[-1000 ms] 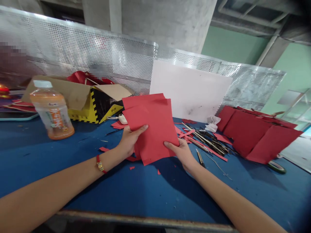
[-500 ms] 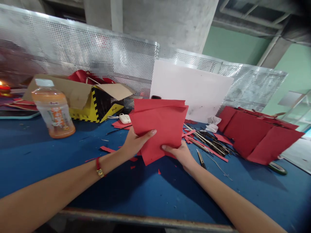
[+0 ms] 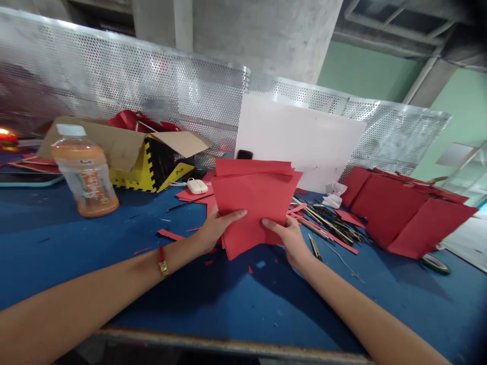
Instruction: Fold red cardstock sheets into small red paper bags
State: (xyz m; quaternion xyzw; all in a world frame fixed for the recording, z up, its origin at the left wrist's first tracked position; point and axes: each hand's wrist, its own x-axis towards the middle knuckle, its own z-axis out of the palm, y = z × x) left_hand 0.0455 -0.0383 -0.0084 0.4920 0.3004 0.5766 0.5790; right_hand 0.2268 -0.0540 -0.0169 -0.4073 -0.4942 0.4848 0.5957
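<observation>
Both my hands grip a loose stack of red paper sheets [image 3: 253, 203] by its lower edges, above the blue table. My left hand [image 3: 219, 229] holds the stack's left side, thumb across the front. My right hand [image 3: 286, 237] holds the lower right side, its fingers partly hidden behind the sheets. Just below my right hand lies a small metal tool [image 3: 314, 247], possibly scissors. A bundle of thin dark and metal rods [image 3: 327, 223] lies to the right of the stack.
Red sheets [image 3: 403, 213] lie at the right, near a tape roll [image 3: 436, 263]. Red scraps [image 3: 170, 234] dot the blue table [image 3: 190, 304]. At the back stand a white board [image 3: 304, 142], cardboard box [image 3: 117, 149], orange-drink bottle [image 3: 85, 172] and perforated metal screen [image 3: 114, 81].
The red stack has turned from a tilted to a squarer position and moved right. Both hands moved with it, and a phone now shows behind it.
</observation>
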